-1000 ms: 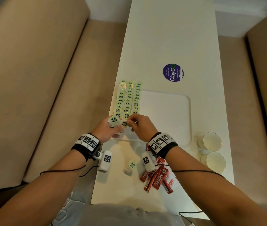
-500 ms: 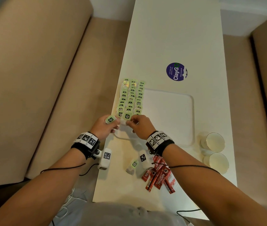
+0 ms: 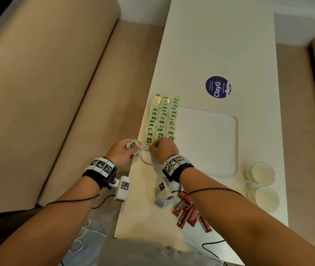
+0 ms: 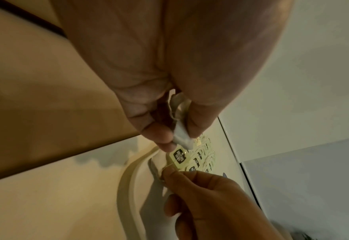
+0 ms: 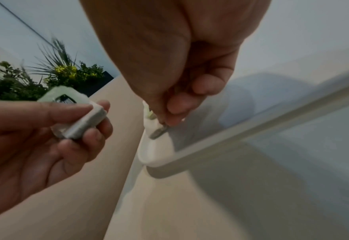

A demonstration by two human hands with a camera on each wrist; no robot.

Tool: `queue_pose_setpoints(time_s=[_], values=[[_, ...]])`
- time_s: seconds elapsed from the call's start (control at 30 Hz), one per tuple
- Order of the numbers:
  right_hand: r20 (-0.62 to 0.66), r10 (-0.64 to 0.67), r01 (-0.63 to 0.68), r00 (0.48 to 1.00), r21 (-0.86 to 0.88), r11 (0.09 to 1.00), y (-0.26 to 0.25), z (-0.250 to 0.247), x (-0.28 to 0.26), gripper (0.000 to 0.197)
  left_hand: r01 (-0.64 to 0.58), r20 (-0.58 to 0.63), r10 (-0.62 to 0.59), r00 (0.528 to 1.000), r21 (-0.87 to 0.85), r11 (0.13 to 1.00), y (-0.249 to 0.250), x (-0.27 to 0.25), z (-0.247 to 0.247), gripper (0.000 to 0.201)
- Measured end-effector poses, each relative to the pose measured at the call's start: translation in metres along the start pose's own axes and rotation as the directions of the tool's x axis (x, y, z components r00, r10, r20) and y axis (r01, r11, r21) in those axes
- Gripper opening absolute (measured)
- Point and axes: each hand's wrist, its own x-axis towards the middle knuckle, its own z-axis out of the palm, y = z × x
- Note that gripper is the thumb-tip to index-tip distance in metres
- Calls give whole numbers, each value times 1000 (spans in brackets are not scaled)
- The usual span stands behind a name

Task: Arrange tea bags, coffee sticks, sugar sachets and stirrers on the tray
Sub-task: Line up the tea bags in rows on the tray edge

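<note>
Green-tagged tea bags point(image 3: 161, 120) lie in three overlapping columns along the left side of the white tray point(image 3: 208, 169). My left hand point(image 3: 133, 148) hovers just left of the tray's near-left corner and grips a small stack of tea bags point(image 5: 77, 116) between thumb and fingers. At the near end of the columns, my right hand point(image 3: 152, 146) pinches one tea bag point(image 5: 157, 129) low over the tray corner point(image 5: 155, 154). In the left wrist view, the held stack point(image 4: 182, 131) sits above the rows point(image 4: 198, 159). Red coffee sticks point(image 3: 189, 212) lie on the table near me.
Two paper cups point(image 3: 262, 173) stand right of the tray, near the table's right edge. A round purple sticker point(image 3: 218, 86) is beyond the tray. One loose tea bag point(image 3: 159, 201) lies under my right wrist. A beige bench point(image 3: 56, 112) runs along the left.
My right hand left the stack in my left hand and came down to the near end of the rows with one tea bag. My left hand drew slightly left.
</note>
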Motion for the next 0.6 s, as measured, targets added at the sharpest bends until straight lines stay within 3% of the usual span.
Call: queue_pose_setpoints(time_s=[0.17, 0.37, 0.47, 0.6], values=[[-40, -20, 21, 999, 24, 999, 1, -8, -6, 27, -43, 49, 42, 998, 29, 999, 5, -3, 6, 19], [-49, -310, 309, 949, 322, 895, 2, -32, -28, 18, -38, 100, 37, 994, 14, 999, 9, -3, 15, 30], [-39, -403, 399, 915, 254, 881, 4, -36, -31, 18, -18, 131, 21, 991, -26, 1000, 12, -4, 22, 35], [-62, -365, 369, 929, 247, 896, 11, -35, -28, 16, -6, 127, 14, 992, -64, 998, 16, -3, 27, 39]])
